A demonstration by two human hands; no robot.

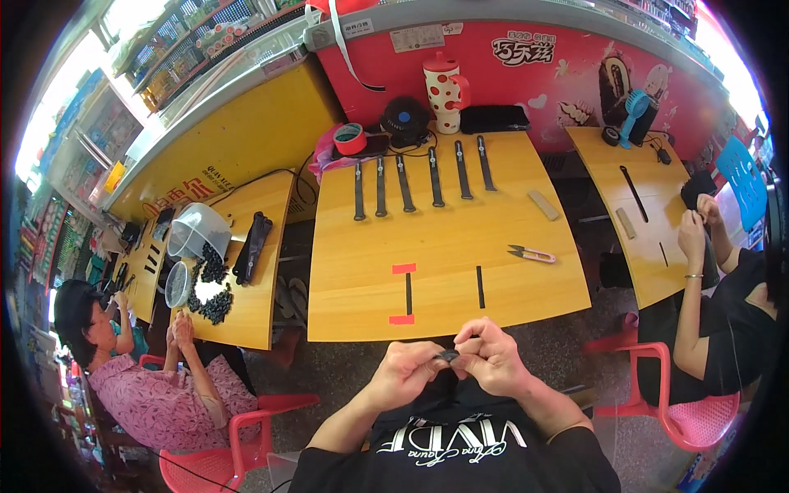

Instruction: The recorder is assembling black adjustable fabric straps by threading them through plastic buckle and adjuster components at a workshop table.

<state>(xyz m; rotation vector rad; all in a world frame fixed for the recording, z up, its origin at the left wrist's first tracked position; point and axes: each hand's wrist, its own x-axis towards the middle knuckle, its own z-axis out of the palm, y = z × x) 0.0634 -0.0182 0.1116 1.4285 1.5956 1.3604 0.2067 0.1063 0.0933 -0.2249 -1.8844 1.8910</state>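
Just off the table's near edge, my left hand (404, 374) and my right hand (493, 361) meet, fingers pinched on a small dark piece (447, 356). Fingers cover much of it, so its kind cannot be made out. In front of them on the wooden table (370, 283) lies a thin black strip (408, 294) between two bits of red tape (403, 269). A second black strip (481, 287) lies to its right. Farther back, several black straps (407, 185) are laid out in a row.
Thread snips (532, 254) and a beige bar (543, 205) lie at the right. A spotted tumbler (446, 97), a black fan (404, 121) and red tape roll (349, 139) stand at the back. People sit at side tables; black parts (211, 302) are heaped on the left one.
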